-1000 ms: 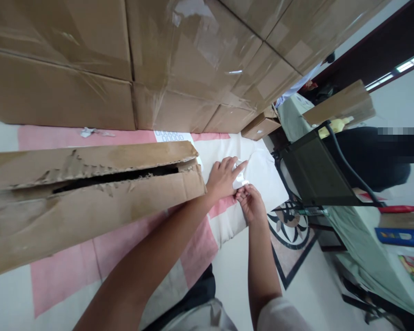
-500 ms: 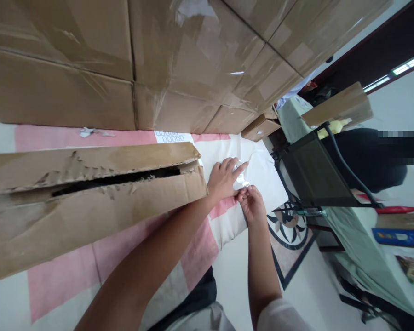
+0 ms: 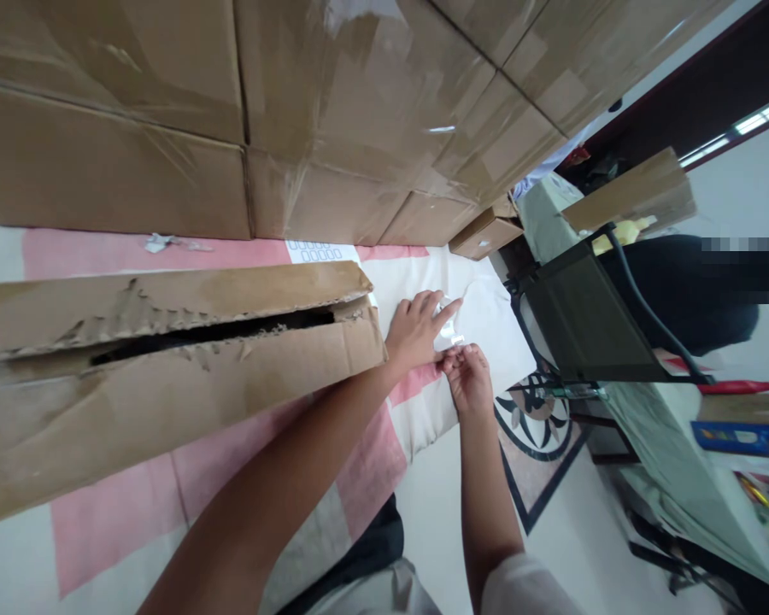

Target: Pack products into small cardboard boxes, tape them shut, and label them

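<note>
My left hand lies flat on the cloth-covered surface with its fingers spread, its thumb and forefinger beside a small piece of shiny clear plastic. Close by, my right hand has its fingertips pinched together at the near edge of that plastic. Whether the plastic is a bag or film I cannot make out. Under and beyond it spreads a white sheet. Left of my hands rests a long cardboard box, its top seam torn into a ragged, dark slit.
Large taped cardboard boxes are stacked along the far side of the pink-and-white cloth. A scrap of clear plastic lies near them. To the right stand a dark mesh-backed chair, a person in dark clothing, and a green-covered table.
Both hands stay at the clear plastic in nearly the same pose. The view has shifted very slightly.
</note>
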{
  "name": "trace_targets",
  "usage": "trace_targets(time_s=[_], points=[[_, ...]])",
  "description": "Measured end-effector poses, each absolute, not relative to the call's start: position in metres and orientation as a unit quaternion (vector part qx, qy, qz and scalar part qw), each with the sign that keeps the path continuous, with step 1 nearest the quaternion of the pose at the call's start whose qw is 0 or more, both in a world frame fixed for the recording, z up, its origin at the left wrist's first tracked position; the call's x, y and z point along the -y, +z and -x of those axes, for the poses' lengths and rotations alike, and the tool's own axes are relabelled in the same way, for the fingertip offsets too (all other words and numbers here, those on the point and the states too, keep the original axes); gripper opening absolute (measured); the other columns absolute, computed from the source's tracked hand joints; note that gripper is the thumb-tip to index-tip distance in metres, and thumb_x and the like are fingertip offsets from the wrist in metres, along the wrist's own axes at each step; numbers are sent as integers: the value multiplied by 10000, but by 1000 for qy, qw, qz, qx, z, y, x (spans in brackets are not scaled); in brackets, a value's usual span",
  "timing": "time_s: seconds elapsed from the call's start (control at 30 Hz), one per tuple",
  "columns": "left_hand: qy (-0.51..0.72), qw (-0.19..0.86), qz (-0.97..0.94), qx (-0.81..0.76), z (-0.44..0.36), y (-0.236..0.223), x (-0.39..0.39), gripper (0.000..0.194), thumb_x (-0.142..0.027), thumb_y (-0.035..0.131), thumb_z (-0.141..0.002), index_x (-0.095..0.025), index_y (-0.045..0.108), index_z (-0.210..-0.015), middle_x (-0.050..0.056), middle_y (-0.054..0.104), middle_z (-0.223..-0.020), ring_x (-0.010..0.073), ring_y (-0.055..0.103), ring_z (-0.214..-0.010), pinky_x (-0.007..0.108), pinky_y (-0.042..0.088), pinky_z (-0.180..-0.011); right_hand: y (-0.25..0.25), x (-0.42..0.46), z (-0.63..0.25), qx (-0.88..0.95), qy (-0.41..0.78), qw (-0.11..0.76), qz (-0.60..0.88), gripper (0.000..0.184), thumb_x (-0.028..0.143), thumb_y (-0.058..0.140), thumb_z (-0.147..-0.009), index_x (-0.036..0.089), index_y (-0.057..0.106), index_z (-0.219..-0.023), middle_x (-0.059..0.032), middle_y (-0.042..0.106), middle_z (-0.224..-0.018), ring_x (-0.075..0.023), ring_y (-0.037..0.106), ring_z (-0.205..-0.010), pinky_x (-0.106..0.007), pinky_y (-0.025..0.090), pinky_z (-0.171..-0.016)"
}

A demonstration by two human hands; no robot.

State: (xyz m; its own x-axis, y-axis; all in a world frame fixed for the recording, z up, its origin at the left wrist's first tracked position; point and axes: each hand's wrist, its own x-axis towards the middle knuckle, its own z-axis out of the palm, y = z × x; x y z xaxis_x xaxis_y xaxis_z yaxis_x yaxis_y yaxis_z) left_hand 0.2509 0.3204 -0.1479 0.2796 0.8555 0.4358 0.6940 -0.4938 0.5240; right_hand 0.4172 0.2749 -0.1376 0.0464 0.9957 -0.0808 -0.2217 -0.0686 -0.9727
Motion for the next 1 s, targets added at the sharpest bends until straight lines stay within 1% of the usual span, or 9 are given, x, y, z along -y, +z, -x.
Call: trace_targets(time_s=[0.2,0.33,0.5,0.63,0.8,0.87,1.0], points=[[340,116,-792,-493,-251,-147,-320,842,-558,674,-849,-258,372,-1576,142,437,-1578,336,406,-1402,459,387,-1000,-139,-274,-414,412,542,557,476,398,362,864,-777,196,528,-642,7,728,-769,-92,628,-556,-217,534,-531],[336,120,-793,-493,-251,-147,-320,864,-536,702,-829,-256,372,-1576,141,431,-1581,338,395,-1409,453,385,-1005,-136,-275,-410,405,543,552,487,387,307,861,-757,192,517,-621,11,702,-717,-91,623,-543,-197,511,-494],[333,121,-794,-494,-250,-144,-319,835,-530,685,-845,-254,380,-1571,146,434,-1578,336,404,-1401,453,381,-1004,-133,-276,-410,399,549,541,497,381,281,850,-736,195,505,-601,11,677,-689,-106,614,-533,-216,517,-481],[333,126,-794,-492,-250,-144,-319,794,-564,627,-884,-251,382,-1571,148,438,-1573,340,409,-1393,458,381,-998,-133,-277,-410,407,547,530,505,374,275,816,-764,200,493,-591,17,641,-658,-99,567,-512,-236,521,-497],[345,122,-792,-490,-250,-147,-318,809,-574,628,-880,-248,374,-1575,153,438,-1570,341,379,-1416,462,371,-1011,-138,-275,-407,417,523,525,527,363,236,795,-766,202,492,-569,11,636,-621,-103,549,-503,-240,488,-501],[343,126,-792,-489,-250,-147,-318,810,-576,624,-882,-246,371,-1577,155,431,-1573,345,372,-1420,463,368,-1019,-140,-272,-405,424,511,532,526,372,228,792,-778,200,486,-568,6,638,-623,-107,557,-516,-240,473,-508],[350,134,-788,-489,-250,-146,-318,790,-612,587,-903,-241,384,-1569,158,429,-1573,347,374,-1417,464,363,-1030,-142,-265,-403,444,489,577,481,394,278,799,-823,205,477,-609,22,643,-682,-101,544,-555,-252,472,-563]])
